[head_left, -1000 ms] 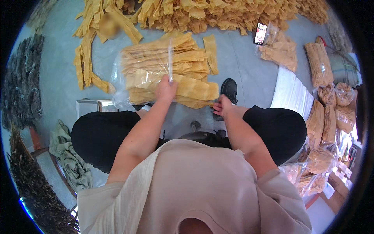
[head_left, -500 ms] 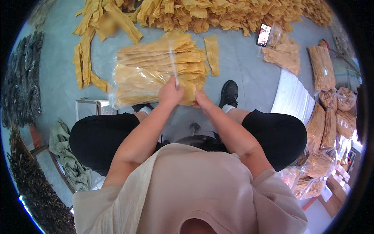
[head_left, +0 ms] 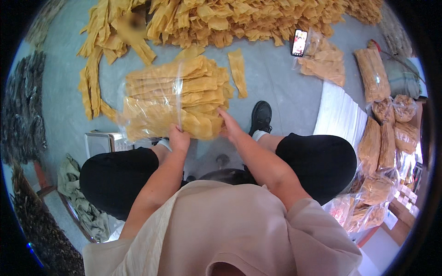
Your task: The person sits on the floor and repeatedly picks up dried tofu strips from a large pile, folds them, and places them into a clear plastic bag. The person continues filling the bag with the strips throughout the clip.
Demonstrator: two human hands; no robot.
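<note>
My left hand [head_left: 180, 138] is closed on the near edge of a clear plastic bag [head_left: 148, 117] holding stacked flat, wrinkled yellow sheets [head_left: 163, 80]. The sheets stick out of the bag's open right side. My right hand [head_left: 226, 123] grips their right ends, its fingers partly hidden by them. A loose yellow strip [head_left: 238, 72] lies on the floor just beyond the stack's right end.
A large yellow heap [head_left: 239, 18] fills the back. A lit phone [head_left: 299, 43] rests by beige sheets. White sheeting [head_left: 337, 117] and bagged bundles [head_left: 372, 78] lie rightward. Left are a silver scale [head_left: 108, 142], green cloth [head_left: 83, 198] and dark dried material [head_left: 25, 106].
The jutting lower sheets have moved left into the bag. My right hand has come in to the stack's end. The bag and both hands sit lower and further left in view.
</note>
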